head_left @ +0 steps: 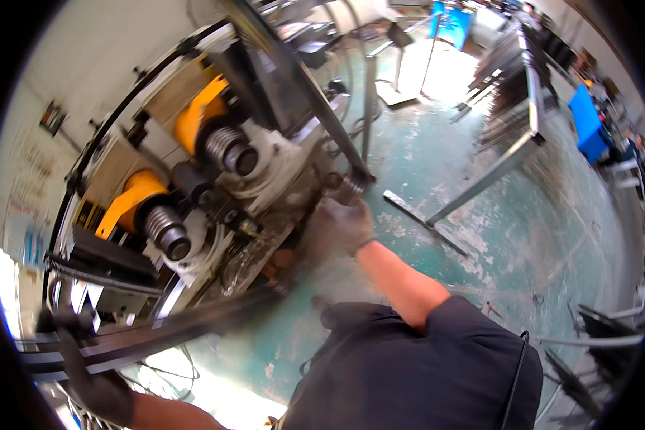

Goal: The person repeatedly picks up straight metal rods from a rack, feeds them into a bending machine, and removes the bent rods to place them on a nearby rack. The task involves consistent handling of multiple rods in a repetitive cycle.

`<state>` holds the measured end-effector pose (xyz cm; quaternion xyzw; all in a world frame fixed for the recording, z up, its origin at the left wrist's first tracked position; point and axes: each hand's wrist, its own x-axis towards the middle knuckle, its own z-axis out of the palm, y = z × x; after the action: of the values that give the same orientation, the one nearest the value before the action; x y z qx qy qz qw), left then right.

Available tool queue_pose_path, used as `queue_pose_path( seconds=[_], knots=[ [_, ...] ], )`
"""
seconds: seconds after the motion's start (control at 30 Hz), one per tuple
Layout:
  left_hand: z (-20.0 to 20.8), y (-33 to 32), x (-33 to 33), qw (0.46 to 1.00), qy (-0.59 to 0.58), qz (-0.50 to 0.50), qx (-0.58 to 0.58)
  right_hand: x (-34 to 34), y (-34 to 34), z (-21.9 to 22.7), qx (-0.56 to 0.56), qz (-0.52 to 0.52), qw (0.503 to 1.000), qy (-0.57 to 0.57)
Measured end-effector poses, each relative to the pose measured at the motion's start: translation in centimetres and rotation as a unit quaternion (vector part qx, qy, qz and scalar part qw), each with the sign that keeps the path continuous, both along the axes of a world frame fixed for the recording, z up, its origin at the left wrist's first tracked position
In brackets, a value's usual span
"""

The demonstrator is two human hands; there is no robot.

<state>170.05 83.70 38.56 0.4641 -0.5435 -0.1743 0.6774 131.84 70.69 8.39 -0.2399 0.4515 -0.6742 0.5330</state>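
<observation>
The relation to mind is between your 2 hands: the long dark profile (186,319) lies to the right of your left hand (93,380), whose grip is wrapped around it near its left end. Its long axis goes from there to the right and slightly upward, passing below the near left corner of the machine (276,161) toward the near edge. Your left hand is clearly the nearer to it; your right hand (345,223) is at the right corner of the machine, just beside a ridged roller (347,190). This hand is blurred, so I cannot tell if its grip is pinching something, nor whether the profile reaches it. Above, a dark arched bar (312,82) comes down past the same corner and limits the room there. From the near edge toward your body you have green floor (394,251), and it extends rightward to a metal stand (484,177).
</observation>
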Motion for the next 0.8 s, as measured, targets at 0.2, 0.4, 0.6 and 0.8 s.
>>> queue_pose_path(
  seconds=[0.2, 0.4, 0.6, 0.8],
  knots=[
    [-11.8, 2.6, -6.3, 0.972, 0.212, 0.09, 0.045, -24.7, 11.6, 0.9, 0.078, -0.26, 0.947, 0.174],
    [-31.9, 5.0, -23.0, 0.769, 0.492, -0.219, 0.343, -46.5, 16.6, 6.6, 0.074, -0.418, 0.816, 0.392],
    [-38.7, 3.1, -42.8, 0.659, 0.457, -0.281, 0.528, -64.0, 15.5, 10.9, 0.092, -0.412, 0.73, 0.537],
    [-44.1, -5.2, -60.1, 0.622, 0.392, -0.322, 0.597, -78.8, 8.8, 9.0, 0.131, -0.421, 0.646, 0.623]
  ],
)
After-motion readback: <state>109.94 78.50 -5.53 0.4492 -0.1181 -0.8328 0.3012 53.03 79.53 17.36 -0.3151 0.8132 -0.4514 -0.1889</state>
